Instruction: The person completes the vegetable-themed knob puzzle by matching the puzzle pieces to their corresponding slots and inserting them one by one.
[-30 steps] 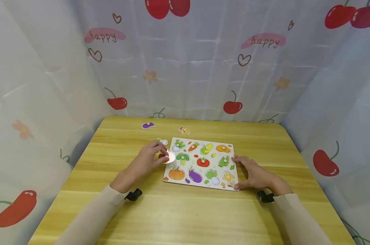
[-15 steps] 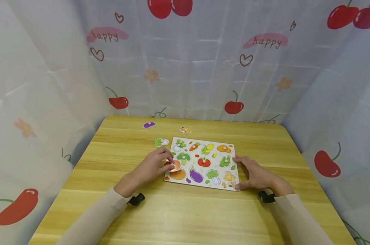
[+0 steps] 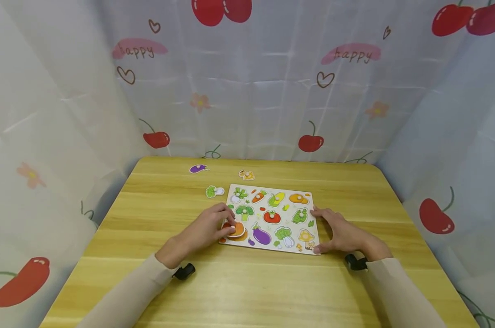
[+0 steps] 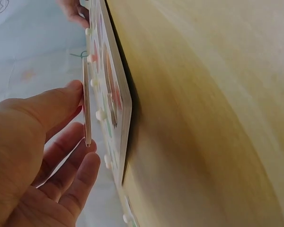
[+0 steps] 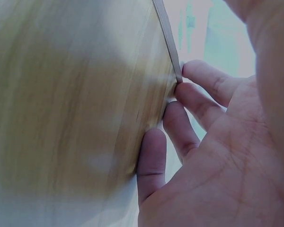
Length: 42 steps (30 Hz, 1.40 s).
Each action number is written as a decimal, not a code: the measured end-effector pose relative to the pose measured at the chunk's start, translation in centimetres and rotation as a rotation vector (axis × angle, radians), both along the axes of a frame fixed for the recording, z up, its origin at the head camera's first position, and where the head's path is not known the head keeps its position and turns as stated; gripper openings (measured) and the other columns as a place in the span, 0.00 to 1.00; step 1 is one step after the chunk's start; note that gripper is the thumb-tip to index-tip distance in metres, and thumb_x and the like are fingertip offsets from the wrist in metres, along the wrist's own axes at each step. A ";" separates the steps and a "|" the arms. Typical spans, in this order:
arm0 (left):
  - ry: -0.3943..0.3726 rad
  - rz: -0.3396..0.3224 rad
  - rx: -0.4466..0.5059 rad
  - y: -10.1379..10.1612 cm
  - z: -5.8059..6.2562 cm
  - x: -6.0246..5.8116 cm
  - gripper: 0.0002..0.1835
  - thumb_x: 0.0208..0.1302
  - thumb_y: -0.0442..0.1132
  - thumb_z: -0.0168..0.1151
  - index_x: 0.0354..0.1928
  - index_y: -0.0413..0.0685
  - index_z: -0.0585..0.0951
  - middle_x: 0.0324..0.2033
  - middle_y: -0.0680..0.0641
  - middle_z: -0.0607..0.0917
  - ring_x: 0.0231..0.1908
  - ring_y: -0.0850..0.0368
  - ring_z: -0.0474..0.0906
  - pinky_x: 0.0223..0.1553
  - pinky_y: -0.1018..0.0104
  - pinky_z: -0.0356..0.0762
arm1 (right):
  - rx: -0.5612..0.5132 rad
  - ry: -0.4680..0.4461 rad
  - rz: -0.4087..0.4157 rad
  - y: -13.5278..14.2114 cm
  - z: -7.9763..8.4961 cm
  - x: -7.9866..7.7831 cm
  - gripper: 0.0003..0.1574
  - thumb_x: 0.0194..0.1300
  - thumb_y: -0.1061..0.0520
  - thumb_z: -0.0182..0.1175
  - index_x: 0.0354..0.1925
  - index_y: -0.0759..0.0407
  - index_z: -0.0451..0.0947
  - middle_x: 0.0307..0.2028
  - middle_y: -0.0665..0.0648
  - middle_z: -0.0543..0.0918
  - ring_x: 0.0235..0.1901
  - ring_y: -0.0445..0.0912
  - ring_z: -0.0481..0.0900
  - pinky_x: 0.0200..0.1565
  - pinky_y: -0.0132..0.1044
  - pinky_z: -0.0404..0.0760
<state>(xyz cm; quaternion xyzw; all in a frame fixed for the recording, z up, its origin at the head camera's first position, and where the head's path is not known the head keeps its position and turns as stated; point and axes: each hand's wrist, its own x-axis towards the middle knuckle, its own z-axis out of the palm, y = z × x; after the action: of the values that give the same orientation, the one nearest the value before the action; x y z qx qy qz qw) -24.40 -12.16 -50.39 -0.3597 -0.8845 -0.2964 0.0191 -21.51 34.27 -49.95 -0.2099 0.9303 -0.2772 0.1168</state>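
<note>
Between the thumb and fingers of my left hand [image 3: 202,231] is a pumpkin puzzle piece [image 3: 238,228]. It hangs just over the printed pumpkin at the near left corner of the puzzle board [image 3: 288,222]. In the left wrist view, the piece [image 4: 86,104] is seen edge-on, with a gap between it and the board [image 4: 126,127]. My right hand [image 3: 342,233] rests at the board's right side, thumb at the near corner and fingers spread along the edge. The right wrist view shows those fingertips touching the board's edge [image 5: 168,40].
Loose on the table [image 3: 255,287] lie a bok choy piece [image 3: 214,191], an eggplant piece [image 3: 198,168] and a mushroom piece [image 3: 246,175], left of and behind the board. Several knobbed vegetable pieces sit in the board. A cherry-print curtain [image 3: 247,105] surrounds the table.
My left hand has brought the pumpkin piece toward me and slightly right, from the board's left edge to over the pumpkin print, tilting it flatter. The right hand stays at the board's edge.
</note>
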 end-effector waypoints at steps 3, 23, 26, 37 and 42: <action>-0.007 -0.002 -0.013 0.1 -0.2 0.1 0.05 0.79 0.41 0.80 0.45 0.53 0.90 0.55 0.51 0.89 0.53 0.55 0.87 0.55 0.62 0.89 | 0.020 -0.017 -0.007 -0.1 0.1 -0.1 0.73 0.58 0.39 0.93 0.87 0.63 0.66 0.90 0.73 0.63 0.85 0.78 0.62 0.82 0.81 0.65; -0.020 -0.024 -0.036 0.6 -0.9 0.2 0.04 0.79 0.40 0.79 0.45 0.51 0.91 0.53 0.51 0.88 0.50 0.53 0.86 0.52 0.64 0.86 | 0.034 -0.040 -0.017 -0.3 0.5 -0.1 0.73 0.58 0.39 0.92 0.87 0.63 0.65 0.90 0.72 0.63 0.84 0.76 0.63 0.82 0.80 0.65; -0.016 -0.021 -0.042 0.6 -0.9 0.1 0.04 0.79 0.41 0.79 0.45 0.52 0.91 0.53 0.52 0.88 0.50 0.55 0.86 0.53 0.63 0.87 | 0.041 -0.033 -0.013 -0.2 0.4 -0.2 0.73 0.59 0.39 0.92 0.87 0.63 0.65 0.90 0.73 0.63 0.84 0.76 0.63 0.82 0.80 0.65; -0.011 -0.032 -0.066 0.8 -1.1 -0.1 0.04 0.79 0.41 0.79 0.47 0.51 0.92 0.53 0.52 0.88 0.52 0.58 0.85 0.57 0.61 0.89 | 0.039 -0.024 -0.006 -0.3 0.4 -0.2 0.73 0.59 0.40 0.92 0.87 0.63 0.65 0.90 0.73 0.63 0.84 0.77 0.63 0.82 0.81 0.65; -0.014 -0.031 -0.070 0.9 -1.1 -0.1 0.05 0.79 0.41 0.79 0.48 0.50 0.92 0.53 0.52 0.89 0.52 0.58 0.85 0.58 0.60 0.90 | 0.037 -0.024 -0.005 -0.3 0.4 -0.2 0.73 0.59 0.40 0.92 0.87 0.64 0.65 0.90 0.74 0.63 0.84 0.77 0.63 0.82 0.81 0.65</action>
<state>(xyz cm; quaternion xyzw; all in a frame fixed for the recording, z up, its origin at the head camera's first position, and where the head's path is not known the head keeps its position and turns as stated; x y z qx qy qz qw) -24.45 -11.28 -51.52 -0.3716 -0.8889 -0.2680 -0.0041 -21.73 33.99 -49.56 -0.2019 0.9343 -0.2628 0.1313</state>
